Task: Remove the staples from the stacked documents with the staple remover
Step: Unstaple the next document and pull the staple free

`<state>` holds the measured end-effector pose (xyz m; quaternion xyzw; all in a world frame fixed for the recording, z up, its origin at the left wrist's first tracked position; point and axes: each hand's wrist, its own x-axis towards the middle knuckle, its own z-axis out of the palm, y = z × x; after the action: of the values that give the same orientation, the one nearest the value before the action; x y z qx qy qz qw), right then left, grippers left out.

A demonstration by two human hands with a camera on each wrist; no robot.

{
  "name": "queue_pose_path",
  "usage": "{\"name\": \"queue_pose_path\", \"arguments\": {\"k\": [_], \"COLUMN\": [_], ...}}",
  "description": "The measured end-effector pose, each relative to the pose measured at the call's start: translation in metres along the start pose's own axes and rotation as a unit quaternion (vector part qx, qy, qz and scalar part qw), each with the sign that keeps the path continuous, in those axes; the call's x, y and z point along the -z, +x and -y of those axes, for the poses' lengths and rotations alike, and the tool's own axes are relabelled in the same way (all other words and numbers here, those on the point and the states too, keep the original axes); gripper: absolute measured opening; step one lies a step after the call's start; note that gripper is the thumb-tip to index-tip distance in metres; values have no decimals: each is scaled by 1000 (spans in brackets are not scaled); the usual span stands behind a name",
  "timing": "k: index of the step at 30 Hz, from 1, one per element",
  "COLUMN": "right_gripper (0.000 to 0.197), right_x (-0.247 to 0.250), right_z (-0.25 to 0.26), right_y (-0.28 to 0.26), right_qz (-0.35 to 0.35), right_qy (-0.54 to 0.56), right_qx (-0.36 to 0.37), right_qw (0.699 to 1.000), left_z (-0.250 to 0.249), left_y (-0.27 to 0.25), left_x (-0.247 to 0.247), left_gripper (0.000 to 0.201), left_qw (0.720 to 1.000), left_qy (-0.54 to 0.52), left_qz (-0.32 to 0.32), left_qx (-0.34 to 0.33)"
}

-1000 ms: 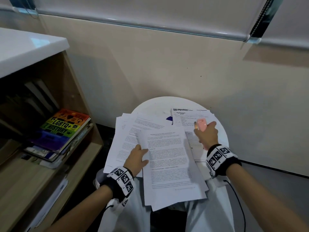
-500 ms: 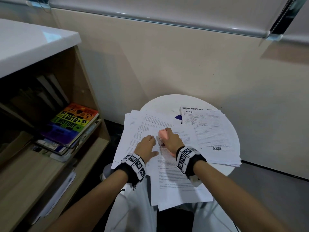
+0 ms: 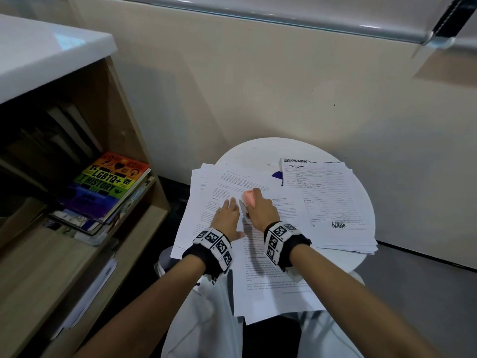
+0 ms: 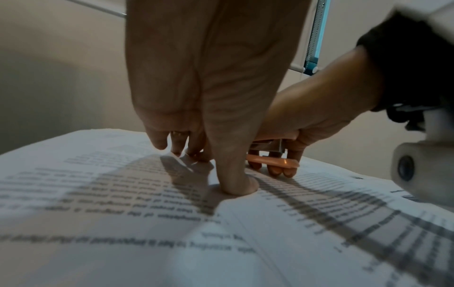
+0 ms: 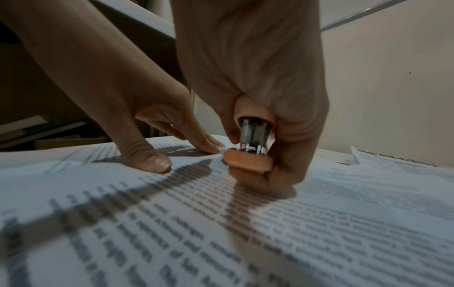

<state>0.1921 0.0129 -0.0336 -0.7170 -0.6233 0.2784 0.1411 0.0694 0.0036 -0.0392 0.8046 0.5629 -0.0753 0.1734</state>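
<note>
A wooden shelf (image 3: 134,140) with a white top filled the left of the head view, and a rainbow-covered book (image 3: 108,184) lay on a pile inside it. A round white table (image 3: 258,151) stood at centre against the beige wall. Printed papers covered most of the table: a front stack (image 3: 271,267) ran from the centre down over the person's lap, a second stack (image 3: 206,187) lay fanned out to its left, and a form stack (image 3: 333,202) with a scrawled signature sat at right.

The left hand (image 3: 227,218) lay with its fingers straight, the tips and thumb pressing the paper down near the top left corner of the front stack. The right hand (image 3: 262,210), just beside it, had its fingers curled around the pink staple remover (image 3: 249,198), which was at that same corner. In the right wrist view the remover's chrome hinge end faced the camera and its pink lower grip was squeezed between thumb and fingers, low over the sheet. The staple itself could not be made out.
</note>
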Motion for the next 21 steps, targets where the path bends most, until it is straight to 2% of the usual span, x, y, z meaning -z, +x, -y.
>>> {"name": "queue_pose_path", "arguments": {"k": [7, 14, 21], "right_gripper": [50, 52, 40], "right_x": [-12, -17, -6], "right_z": [-2, 1, 8], "right_y": [6, 10, 14], "right_qz": [-22, -31, -24], "right_qy": [-46, -38, 40], "right_qx": [13, 0, -35], "right_qw": [999, 999, 998], "left_z": [-2, -1, -1], "left_y": [3, 5, 5], "left_x": [-1, 0, 2], "left_gripper": [89, 92, 93], "left_qw": [1000, 999, 999], "left_qy": [27, 28, 32], "left_qz": [9, 22, 26], "left_qx": [1, 8, 3]}}
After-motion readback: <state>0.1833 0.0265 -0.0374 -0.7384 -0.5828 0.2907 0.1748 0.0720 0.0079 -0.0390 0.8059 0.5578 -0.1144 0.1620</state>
